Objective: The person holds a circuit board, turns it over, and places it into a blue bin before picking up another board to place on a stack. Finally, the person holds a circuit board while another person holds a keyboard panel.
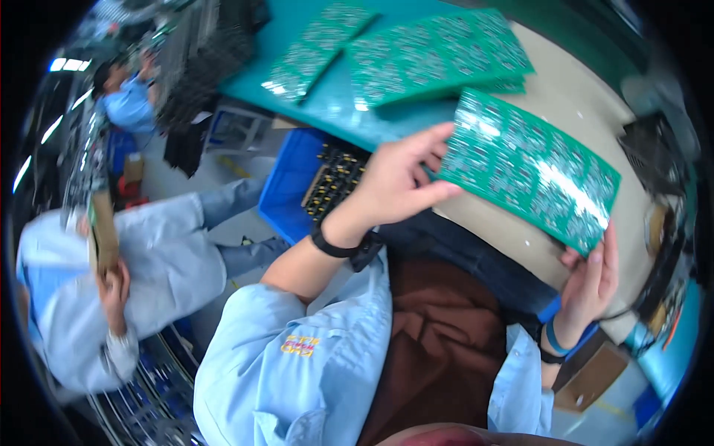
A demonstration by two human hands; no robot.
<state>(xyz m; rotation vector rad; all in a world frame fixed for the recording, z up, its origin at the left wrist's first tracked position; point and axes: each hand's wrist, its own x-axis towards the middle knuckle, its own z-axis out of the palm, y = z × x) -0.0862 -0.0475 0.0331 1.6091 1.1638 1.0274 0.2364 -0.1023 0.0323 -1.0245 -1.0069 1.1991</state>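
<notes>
Between my two hands is a green circuit board panel [532, 167], tilted, with light glaring off its right part. My left hand [405, 175] grips its left end, thumb along the near edge and fingers partly hidden behind. At the opposite end, my right hand [591, 275] pinches the lower right corner. Just beyond the held panel lies a stack of similar green panels [439, 59]. Another green panel [320, 48] rests to the left of that stack.
A teal mat [297, 18] covers the far part of the cream table [573, 82]. Beside my left forearm, a blue bin [286, 178] holds black and yellow parts [335, 178]. A co-worker [126, 290] in pale clothing stands at left; another person [130, 100] is farther back. A cardboard box [595, 375] sits lower right.
</notes>
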